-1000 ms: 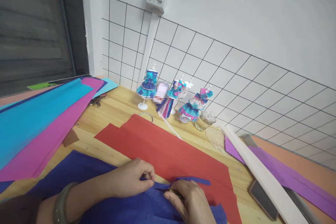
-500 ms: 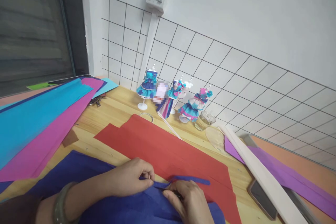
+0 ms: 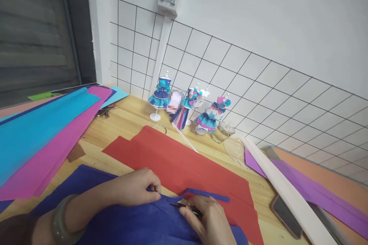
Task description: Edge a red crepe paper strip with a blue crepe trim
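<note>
On the near side of one red sheet [image 3: 178, 157] lies one dark-blue sheet [image 3: 135, 222], its edge pinched by the left hand [image 3: 143, 188], while the right hand [image 3: 208, 217] is curled around one pair of scissors [image 3: 194, 210]. Slack there or tilted scissors could tear the one narrow blue strip [image 3: 214, 196] overlapping the red sheet, beyond which stand three dressed miniature dress forms [image 3: 205, 121].

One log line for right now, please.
left hand: pinching blue sheet at its edge | right hand: holding scissors at the same edge | blue strip: lying over red sheet
</note>
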Demonstrator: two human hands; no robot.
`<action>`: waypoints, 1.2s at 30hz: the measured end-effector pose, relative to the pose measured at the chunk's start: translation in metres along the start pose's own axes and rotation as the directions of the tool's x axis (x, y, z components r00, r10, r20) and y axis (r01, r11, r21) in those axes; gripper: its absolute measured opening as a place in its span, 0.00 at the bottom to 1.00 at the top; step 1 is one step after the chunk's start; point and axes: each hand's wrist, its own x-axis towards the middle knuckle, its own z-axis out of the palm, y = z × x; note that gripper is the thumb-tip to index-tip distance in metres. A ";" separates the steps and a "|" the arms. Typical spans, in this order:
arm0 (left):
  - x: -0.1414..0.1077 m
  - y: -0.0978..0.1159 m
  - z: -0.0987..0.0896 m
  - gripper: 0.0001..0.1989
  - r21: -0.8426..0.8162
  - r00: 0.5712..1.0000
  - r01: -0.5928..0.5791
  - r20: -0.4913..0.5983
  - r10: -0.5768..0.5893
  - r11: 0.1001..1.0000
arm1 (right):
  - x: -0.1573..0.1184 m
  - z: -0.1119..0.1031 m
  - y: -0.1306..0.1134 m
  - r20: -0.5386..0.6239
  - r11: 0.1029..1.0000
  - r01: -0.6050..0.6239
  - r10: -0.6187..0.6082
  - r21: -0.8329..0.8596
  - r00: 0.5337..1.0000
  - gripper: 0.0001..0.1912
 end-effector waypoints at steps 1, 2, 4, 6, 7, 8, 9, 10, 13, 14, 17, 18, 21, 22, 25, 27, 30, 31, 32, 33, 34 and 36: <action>0.000 -0.001 0.000 0.08 -0.006 1.000 0.001 0.001 -0.001 1.000 | 0.000 -0.001 0.000 0.003 1.000 -0.008 0.008 -0.007 1.000 0.13; 0.001 -0.001 0.001 0.08 -0.008 1.000 0.003 0.000 -0.003 1.000 | 0.000 -0.001 0.000 0.011 1.000 -0.015 0.015 -0.011 1.000 0.13; 0.001 -0.001 0.001 0.08 -0.009 1.000 0.008 -0.002 -0.008 1.000 | 0.001 -0.002 0.000 0.017 1.000 -0.029 0.029 -0.010 0.999 0.12; 0.002 -0.001 0.001 0.09 -0.011 1.000 0.006 -0.004 -0.006 1.000 | 0.001 -0.002 -0.001 0.010 1.000 -0.029 0.029 -0.001 1.000 0.11; 0.001 -0.001 0.002 0.08 -0.011 1.000 0.006 -0.005 -0.006 1.000 | 0.000 -0.001 -0.002 0.002 1.000 -0.022 0.022 0.006 1.000 0.10; 0.001 0.000 0.003 0.08 -0.014 1.000 0.005 -0.004 -0.005 1.000 | 0.000 0.000 -0.002 -0.009 1.000 -0.010 0.010 0.011 1.000 0.10; 0.001 0.000 0.003 0.08 -0.017 1.000 0.004 -0.004 -0.004 1.000 | 0.000 0.001 -0.002 -0.019 1.000 0.003 -0.003 0.014 1.000 0.10; 0.001 0.001 0.004 0.08 -0.020 1.000 0.002 -0.004 -0.002 1.000 | -0.001 0.003 -0.003 -0.026 1.000 0.017 -0.016 0.016 1.000 0.11; 0.000 0.004 0.007 0.08 -0.048 1.000 -0.011 0.008 0.012 0.999 | -0.001 0.007 -0.003 -0.043 0.999 0.042 -0.042 0.009 0.998 0.13; 0.000 0.004 0.008 0.08 -0.058 1.000 -0.017 0.013 0.018 0.998 | -0.001 0.008 -0.003 -0.046 0.999 0.043 -0.043 0.004 0.998 0.13; 0.002 0.004 0.011 0.08 -0.065 0.999 -0.033 0.013 0.034 0.997 | -0.002 0.009 -0.004 -0.049 0.999 0.037 -0.037 -0.014 0.998 0.13; 0.002 0.004 0.011 0.08 -0.061 0.999 -0.036 0.013 0.036 0.997 | -0.002 0.009 -0.004 -0.050 0.999 0.036 -0.037 -0.021 0.998 0.13; 0.003 0.004 0.012 0.09 -0.040 1.000 -0.030 0.005 0.030 0.999 | -0.001 0.009 -0.006 -0.051 0.998 0.044 -0.046 -0.034 0.998 0.14; 0.003 0.004 0.012 0.09 -0.038 1.000 -0.022 0.005 0.022 0.999 | -0.001 0.009 -0.007 -0.052 0.998 0.048 -0.050 -0.037 0.997 0.14; 0.002 0.006 0.011 0.08 -0.064 1.000 0.028 0.012 -0.027 0.998 | -0.001 0.009 -0.007 -0.054 0.998 0.058 -0.060 -0.039 0.997 0.14; 0.002 0.009 0.009 0.08 -0.087 0.998 0.057 0.022 -0.055 0.995 | -0.001 0.011 -0.006 -0.056 0.997 0.064 -0.066 -0.036 0.996 0.14; 0.000 0.010 0.009 0.07 -0.109 0.998 0.064 0.027 -0.062 0.992 | 0.000 0.013 -0.004 -0.066 0.996 0.078 -0.080 -0.036 0.995 0.17; 0.000 0.010 0.009 0.06 -0.112 0.998 0.064 0.025 -0.062 0.992 | 0.000 0.014 -0.003 -0.071 0.996 0.084 -0.086 -0.037 0.994 0.18; 0.000 0.009 0.009 0.06 -0.113 0.998 0.065 0.021 -0.063 0.991 | 0.000 0.015 -0.002 -0.075 0.995 0.088 -0.091 -0.037 0.993 0.19; 0.000 0.009 0.010 0.06 -0.113 0.998 0.067 0.017 -0.066 0.991 | 0.000 0.015 -0.001 -0.077 0.995 0.092 -0.095 -0.035 0.993 0.20; 0.000 0.008 0.010 0.06 -0.111 0.998 0.068 0.012 -0.067 0.991 | 0.001 0.016 -0.001 -0.078 0.995 0.096 -0.099 -0.035 0.992 0.20; 0.000 0.007 0.010 0.06 -0.110 0.998 0.067 0.004 -0.067 0.992 | 0.001 0.017 0.000 -0.082 0.994 0.102 -0.105 -0.041 0.991 0.22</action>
